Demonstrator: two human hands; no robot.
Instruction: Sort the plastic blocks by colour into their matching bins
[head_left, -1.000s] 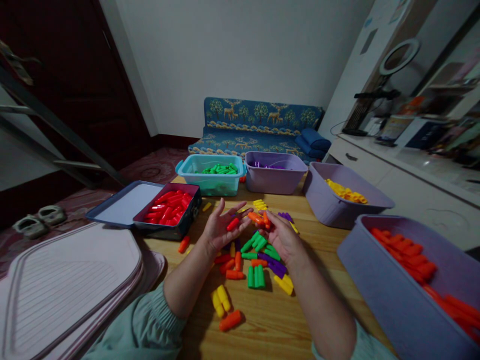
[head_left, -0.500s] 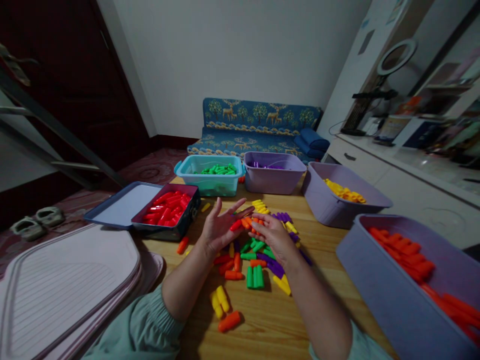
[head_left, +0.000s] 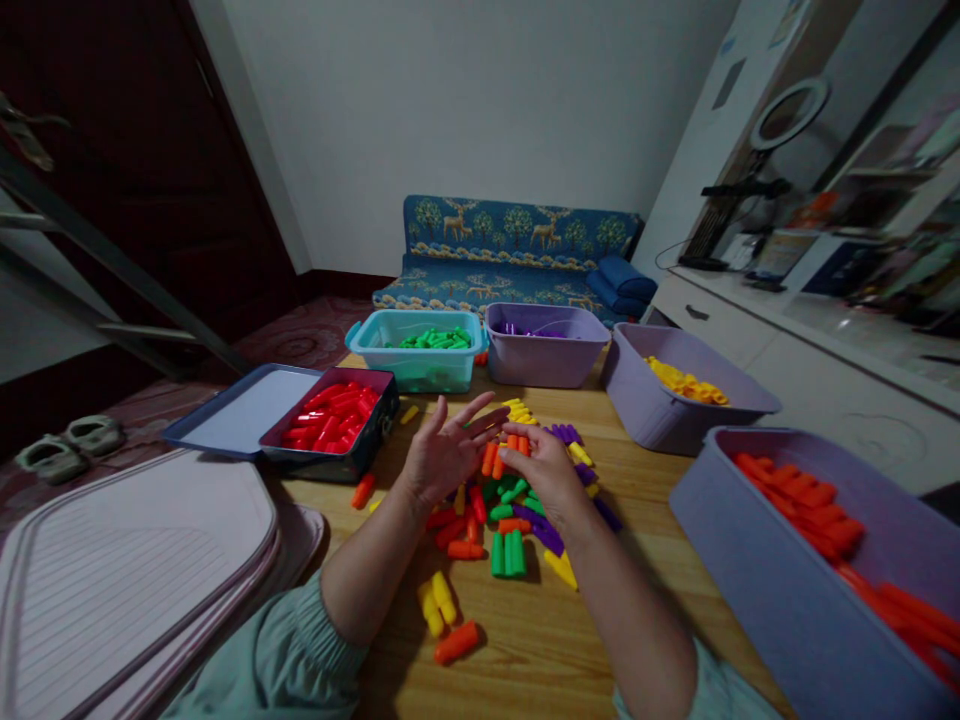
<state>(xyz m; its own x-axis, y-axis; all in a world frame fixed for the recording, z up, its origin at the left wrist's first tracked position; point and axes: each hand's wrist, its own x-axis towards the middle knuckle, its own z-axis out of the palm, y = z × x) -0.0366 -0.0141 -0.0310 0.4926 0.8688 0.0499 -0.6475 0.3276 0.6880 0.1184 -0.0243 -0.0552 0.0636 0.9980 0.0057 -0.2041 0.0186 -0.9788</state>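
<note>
My left hand (head_left: 448,450) is raised over the wooden table (head_left: 525,650), palm up and fingers spread, with nothing clearly held. Beside it, my right hand (head_left: 544,465) pinches several orange pieces (head_left: 495,460) lined up side by side. Below both hands lies a mixed pile of red, orange, green, purple and yellow pieces. Three green pieces (head_left: 508,553) lie together at its near edge. Closer to me are two yellow pieces (head_left: 437,602) and one orange piece (head_left: 457,642).
A case of red pieces (head_left: 390,400) stands left. Behind are a turquoise bin (head_left: 420,375) with green pieces and a purple bin (head_left: 544,362). Bins of yellow (head_left: 637,400) and orange pieces (head_left: 750,560) line the right. Pink boards (head_left: 135,570) lie left.
The red piece that was by my left fingers is gone from there, and a red piece now shows lower, on the pile. The orange pieces in my right hand have turned more upright.
</note>
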